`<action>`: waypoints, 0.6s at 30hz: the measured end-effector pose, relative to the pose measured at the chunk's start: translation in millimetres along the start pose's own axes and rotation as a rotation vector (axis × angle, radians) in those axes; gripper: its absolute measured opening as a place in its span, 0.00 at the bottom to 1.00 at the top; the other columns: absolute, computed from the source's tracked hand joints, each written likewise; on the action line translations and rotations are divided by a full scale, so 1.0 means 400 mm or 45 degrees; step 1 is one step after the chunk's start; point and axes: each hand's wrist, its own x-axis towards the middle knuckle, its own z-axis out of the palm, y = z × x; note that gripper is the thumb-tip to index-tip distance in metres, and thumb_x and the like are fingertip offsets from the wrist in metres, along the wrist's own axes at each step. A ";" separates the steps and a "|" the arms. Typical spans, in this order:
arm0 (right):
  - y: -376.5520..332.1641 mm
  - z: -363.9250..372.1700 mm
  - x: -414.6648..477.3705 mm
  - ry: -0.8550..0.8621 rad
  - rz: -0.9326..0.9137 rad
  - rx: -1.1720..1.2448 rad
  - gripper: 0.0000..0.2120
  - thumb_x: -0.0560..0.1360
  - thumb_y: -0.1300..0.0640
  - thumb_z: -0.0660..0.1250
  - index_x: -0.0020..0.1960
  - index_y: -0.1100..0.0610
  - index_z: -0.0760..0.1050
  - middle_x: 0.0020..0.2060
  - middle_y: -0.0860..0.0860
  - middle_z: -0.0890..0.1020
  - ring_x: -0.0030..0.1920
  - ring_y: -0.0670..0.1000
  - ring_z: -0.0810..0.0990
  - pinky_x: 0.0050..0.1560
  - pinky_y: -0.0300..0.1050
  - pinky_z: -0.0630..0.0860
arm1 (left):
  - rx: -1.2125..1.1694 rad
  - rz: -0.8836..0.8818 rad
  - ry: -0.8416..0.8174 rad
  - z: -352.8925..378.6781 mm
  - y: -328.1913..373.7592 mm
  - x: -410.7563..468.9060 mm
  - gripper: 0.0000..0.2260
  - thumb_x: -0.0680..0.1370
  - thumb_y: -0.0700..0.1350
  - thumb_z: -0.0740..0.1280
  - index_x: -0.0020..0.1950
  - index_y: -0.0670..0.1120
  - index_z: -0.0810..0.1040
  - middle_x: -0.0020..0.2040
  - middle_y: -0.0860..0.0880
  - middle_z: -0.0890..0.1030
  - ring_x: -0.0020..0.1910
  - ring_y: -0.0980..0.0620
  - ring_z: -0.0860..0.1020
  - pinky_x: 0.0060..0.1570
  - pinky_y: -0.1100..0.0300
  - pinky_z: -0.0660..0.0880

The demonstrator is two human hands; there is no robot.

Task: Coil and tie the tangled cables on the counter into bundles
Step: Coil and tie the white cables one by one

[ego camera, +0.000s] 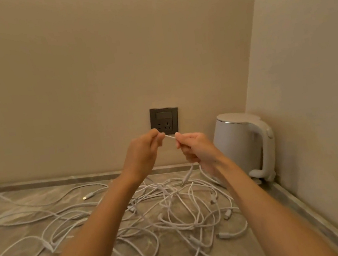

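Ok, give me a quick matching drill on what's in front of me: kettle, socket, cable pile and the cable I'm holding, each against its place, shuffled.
1 kettle
2 socket
3 cable pile
4 held cable

A on the wall
B pinched between left hand and right hand
C in the right corner
D tangled on the counter

Pairs: 1-C, 2-A, 3-D, 4-B

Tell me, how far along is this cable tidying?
Done: nothing that shows; no tied bundle is in view. In hand: the left hand and right hand each pinch one white cable, a short stretch taut between them above the counter. Left: nearly everything; the tangle of white cables lies loose across the counter, all to be coiled and tied.
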 end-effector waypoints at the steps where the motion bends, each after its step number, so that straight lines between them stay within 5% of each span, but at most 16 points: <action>1: 0.007 0.000 0.003 -0.090 0.063 0.114 0.18 0.80 0.50 0.58 0.35 0.57 0.70 0.19 0.44 0.61 0.20 0.42 0.56 0.20 0.33 0.55 | -0.017 -0.048 0.068 0.010 -0.012 0.008 0.13 0.81 0.46 0.58 0.38 0.44 0.73 0.27 0.55 0.68 0.28 0.56 0.66 0.32 0.57 0.61; 5: 0.037 0.011 0.005 -0.417 0.243 0.344 0.20 0.74 0.42 0.59 0.32 0.56 0.68 0.18 0.44 0.60 0.19 0.41 0.56 0.18 0.32 0.53 | -0.112 -0.290 0.324 0.045 -0.054 0.023 0.14 0.81 0.45 0.58 0.37 0.43 0.75 0.27 0.52 0.69 0.29 0.51 0.67 0.33 0.57 0.61; 8: 0.075 0.027 0.015 -0.646 0.344 0.618 0.25 0.73 0.37 0.53 0.28 0.55 0.70 0.16 0.43 0.61 0.17 0.40 0.57 0.17 0.31 0.54 | -0.177 -0.379 0.283 0.078 -0.075 0.022 0.14 0.80 0.46 0.59 0.37 0.43 0.75 0.28 0.50 0.71 0.30 0.50 0.68 0.34 0.56 0.64; 11: 0.112 0.032 0.029 -0.738 0.392 0.820 0.30 0.72 0.33 0.50 0.29 0.55 0.73 0.15 0.43 0.62 0.16 0.39 0.59 0.17 0.31 0.55 | -0.143 -0.424 0.031 0.117 -0.100 0.010 0.15 0.80 0.47 0.59 0.35 0.46 0.74 0.27 0.50 0.72 0.29 0.52 0.69 0.33 0.58 0.65; 15: 0.116 0.020 0.048 -0.779 0.253 0.831 0.26 0.66 0.30 0.64 0.33 0.55 0.73 0.17 0.42 0.64 0.17 0.39 0.57 0.17 0.30 0.57 | -0.320 -0.497 -0.393 0.168 -0.121 -0.020 0.18 0.77 0.33 0.58 0.29 0.48 0.71 0.22 0.45 0.72 0.22 0.56 0.67 0.29 0.60 0.62; 18: 0.108 0.006 0.057 -0.722 0.243 0.969 0.28 0.68 0.30 0.61 0.31 0.56 0.74 0.17 0.43 0.64 0.20 0.43 0.52 0.19 0.31 0.55 | -0.451 -0.517 -0.704 0.192 -0.089 -0.040 0.19 0.76 0.30 0.52 0.30 0.47 0.70 0.16 0.52 0.67 0.16 0.59 0.62 0.21 0.65 0.59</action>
